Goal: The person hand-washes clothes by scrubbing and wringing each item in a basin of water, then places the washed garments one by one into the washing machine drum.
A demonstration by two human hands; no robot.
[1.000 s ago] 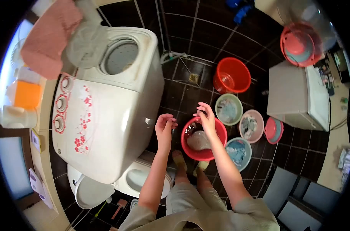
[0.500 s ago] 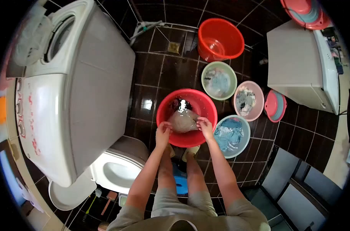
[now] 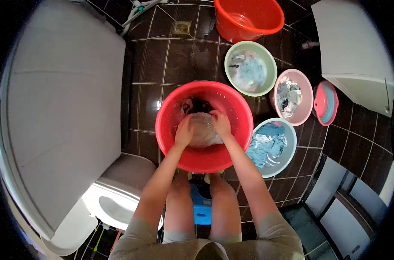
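A large red basin (image 3: pixel 162 143) stands on the floor in front of me with water in it. Inside lies a pale beige, wet cloth (image 3: pixel 201 132), its exact kind unclear, with a dark piece of cloth (image 3: pixel 197 105) beyond it. My left hand (image 3: pixel 185 131) grips the pale cloth at its left side, fingers bent and partly hidden. On the cloth's right upper side, my right hand (image 3: pixel 221 124) has its fingers curled onto it. Both hands are down inside the basin.
Right of the red basin stand a green basin (image 3: pixel 272 65) with soapy laundry, a pink basin (image 3: pixel 309 97) and a light-blue basin (image 3: pixel 291 160) with clothes. A red tub (image 3: pixel 249 26) is behind. The washing machine (image 3: pixel 67 95) and toilet (image 3: pixel 112 203) are left; a blue stool (image 3: pixel 201 212) is below me.
Both hands have gone from the basin's near rim down into it with the pale cloth. My view has dropped closer, so the basin looks larger.
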